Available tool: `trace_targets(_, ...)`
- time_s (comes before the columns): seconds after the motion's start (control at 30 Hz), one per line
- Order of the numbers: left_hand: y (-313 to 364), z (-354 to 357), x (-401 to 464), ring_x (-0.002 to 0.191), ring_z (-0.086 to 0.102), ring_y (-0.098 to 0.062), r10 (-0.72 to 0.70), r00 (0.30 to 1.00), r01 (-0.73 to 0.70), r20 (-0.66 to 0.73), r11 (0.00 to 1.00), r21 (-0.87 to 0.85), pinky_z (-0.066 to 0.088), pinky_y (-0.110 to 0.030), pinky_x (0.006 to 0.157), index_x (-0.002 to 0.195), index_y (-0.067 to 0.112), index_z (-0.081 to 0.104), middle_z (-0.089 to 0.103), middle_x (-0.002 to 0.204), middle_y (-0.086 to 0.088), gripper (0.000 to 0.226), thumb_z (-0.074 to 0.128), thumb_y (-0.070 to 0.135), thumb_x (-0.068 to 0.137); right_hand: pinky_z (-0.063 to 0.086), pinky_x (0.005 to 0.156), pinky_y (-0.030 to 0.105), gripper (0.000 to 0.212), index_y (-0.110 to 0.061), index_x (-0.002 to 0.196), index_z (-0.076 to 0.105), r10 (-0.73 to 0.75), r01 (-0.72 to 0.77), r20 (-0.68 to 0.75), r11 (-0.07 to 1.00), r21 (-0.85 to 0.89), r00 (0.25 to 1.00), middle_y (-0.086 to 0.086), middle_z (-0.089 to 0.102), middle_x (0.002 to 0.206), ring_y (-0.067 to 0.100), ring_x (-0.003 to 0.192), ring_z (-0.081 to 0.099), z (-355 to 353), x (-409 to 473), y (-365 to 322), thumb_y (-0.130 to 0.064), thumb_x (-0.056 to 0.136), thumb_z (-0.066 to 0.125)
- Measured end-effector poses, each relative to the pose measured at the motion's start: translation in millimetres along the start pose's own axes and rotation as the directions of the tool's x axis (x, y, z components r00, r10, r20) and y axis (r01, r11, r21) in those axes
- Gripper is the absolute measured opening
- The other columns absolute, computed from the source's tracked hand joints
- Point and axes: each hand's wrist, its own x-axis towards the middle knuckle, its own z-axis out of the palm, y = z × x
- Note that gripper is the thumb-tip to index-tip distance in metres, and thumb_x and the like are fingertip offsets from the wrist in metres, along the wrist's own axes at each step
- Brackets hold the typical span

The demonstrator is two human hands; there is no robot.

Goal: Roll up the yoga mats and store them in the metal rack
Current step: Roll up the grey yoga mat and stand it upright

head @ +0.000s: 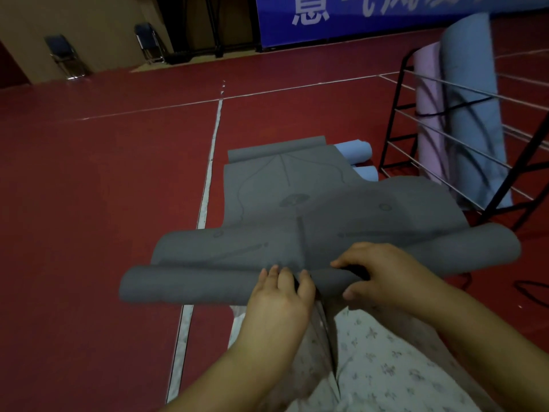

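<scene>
- A grey mat point(285, 185) runs from the centre of the frame down toward the lower middle, spread over the red floor point(89, 188). Its near end is lifted off the ground and curled into a loose roll across the frame.
- The mat is dull dark grey with faint darker lines and small round marks printed on it; a straight line runs down its middle.
- Its far end, just above centre, is curled over into a small roll too.
- The near part sags and ripples, and the right side bulges up in a hump beside the rack.
- The left hand point(279, 295), lower centre, is on the near roll with fingers bent over its top edge, gripping it.
- The right hand point(377, 272), just beside it, wraps round the roll, fingers over the top and thumb underneath.
- A black metal rack point(398, 114) with thin silver rails stands at the right edge of the frame.
- A pink rolled mat point(427, 114) and a blue rolled mat point(472, 108) stand upright in the rack, side by side.
- Two pale blue rolls point(356, 150) lie on the floor between the grey mat's far end and the rack's foot.
- White lines point(208, 173) cross the floor left of the mat.
- Two folding chairs point(64, 55) stand against the wall, upper left.
- A blue banner point(341, 19) with white characters hangs at the top.
</scene>
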Motion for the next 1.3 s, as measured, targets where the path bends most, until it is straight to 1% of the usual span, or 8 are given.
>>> trace_targets(0.1, -4.2, -6.0, 9.0, 0.066, 0.07, -0.035, 0.055, 0.998, -0.056, -0.013, 0.998, -0.025, 0.059, -0.04, 0.06, 0.085, 0.006, 0.076, 0.067, 0.068, -0.017, 0.038, 0.068, 0.008, 0.048, 0.039, 0.085, 0.013, 0.051, -0.032, 0.125, 0.059, -0.01, 0.005, 0.072, 0.998, 0.068, 0.997, -0.014, 0.057, 0.117, 0.003, 0.107, 0.053, -5.5, 6.7, 5.6, -0.033, 0.076, 0.077)
trace_targets(0.23, -9.9, -13.3, 21.8, 0.049, 0.061, -0.018, 0.061, 0.998, -0.06, 0.009, 0.996, -0.064, 0.048, -0.02, 0.047, 0.075, 0.017, 0.075, 0.061, 0.056, -0.001, 0.056, 0.083, 0.014, 0.019, 0.037, 0.085, 0.003, 0.064, -0.04, 0.133, 0.045, -0.022, 0.005, 0.072, 0.974, 0.226, 0.997, -0.023, 0.049, 0.115, -0.006, 0.108, 0.047, -4.2, 7.9, 13.2, -0.031, 0.077, 0.076)
trace_targets(0.37, -21.9, -21.3, 28.6, 0.095, 0.061, -0.026, 0.054, 0.998, -0.051, 0.014, 0.987, -0.154, 0.047, -0.032, 0.08, 0.118, 0.017, 0.058, 0.062, 0.106, -0.008, 0.037, 0.062, 0.014, 0.082, 0.037, 0.084, 0.031, 0.051, -0.029, 0.109, 0.065, -0.071, 0.044, -0.268, 0.993, -0.108, 0.961, -0.014, 0.049, 0.104, 0.013, 0.101, 0.053, 11.4, -7.1, 8.0, -0.036, 0.063, 0.085)
trace_targets(0.57, -35.7, -30.4, 43.8, 0.096, 0.059, -0.025, 0.093, 0.994, -0.066, 0.058, 0.929, -0.365, 0.039, -0.028, 0.073, 0.109, 0.016, 0.063, 0.067, 0.104, -0.009, 0.021, 0.059, 0.025, 0.09, 0.05, 0.057, 0.03, 0.071, -0.014, 0.092, 0.074, -0.149, -0.014, -0.402, 0.927, -0.375, 0.904, 0.002, 0.064, 0.08, 0.023, 0.068, 0.063, 32.7, -7.3, 2.6, -0.034, 0.028, 0.096)
trace_targets(0.73, -39.3, -27.5, 51.8, 0.119, 0.044, -0.026, 0.114, 0.985, -0.054, 0.131, 0.918, -0.392, 0.035, -0.024, 0.095, 0.127, 0.012, 0.054, 0.036, 0.137, -0.007, 0.034, 0.051, 0.028, 0.097, 0.046, 0.077, 0.031, 0.052, -0.028, 0.115, 0.057, -0.078, 0.018, -0.181, 0.948, -0.317, 0.98, -0.006, 0.056, 0.107, 0.016, 0.099, 0.052, 3.6, 7.8, 4.3, -0.047, 0.07, 0.075)
trace_targets(0.93, -31.4, -29.5, 46.7, 0.114, 0.034, -0.023, 0.077, 0.996, -0.072, 0.044, 0.992, -0.106, 0.034, -0.029, 0.094, 0.15, 0.015, 0.025, 0.035, 0.124, -0.007, 0.058, 0.043, 0.037, 0.099, 0.036, 0.065, 0.027, 0.049, -0.029, 0.103, 0.052, -0.045, 0.048, 0.016, 0.927, -0.373, 0.999, -0.009, 0.058, 0.102, 0.011, 0.091, 0.052, -19.5, 31.6, 2.4, -0.055, 0.068, 0.074)
trace_targets(1.07, -26.6, -25.1, 41.6, 0.062, 0.059, -0.024, 0.094, 0.982, -0.096, -0.164, 0.995, -0.003, 0.041, -0.025, 0.041, 0.105, 0.009, 0.072, 0.06, 0.073, -0.007, 0.057, 0.091, 0.029, 0.054, 0.037, 0.061, 0.024, 0.045, -0.03, 0.093, 0.055, -0.01, 0.057, 0.149, 0.947, -0.317, 0.989, -0.01, 0.061, 0.094, 0.009, 0.083, 0.052, -34.4, 46.1, 5.2, -0.054, 0.063, 0.079)
trace_targets(1.3, -23.9, -20.4, 44.7, 0.042, 0.051, -0.022, 0.015, 0.997, -0.021, -0.075, 0.997, -0.079, 0.032, -0.023, 0.035, 0.066, 0.015, 0.06, 0.052, 0.055, -0.002, 0.049, 0.092, 0.023, 0.029, 0.048, 0.078, 0.027, 0.046, -0.024, 0.099, 0.061, 0.068, 0.019, 0.414, 0.979, -0.205, 0.908, -0.006, 0.062, 0.103, 0.014, 0.093, 0.059, -52.7, 72.7, 2.3, -0.047, 0.064, 0.082)
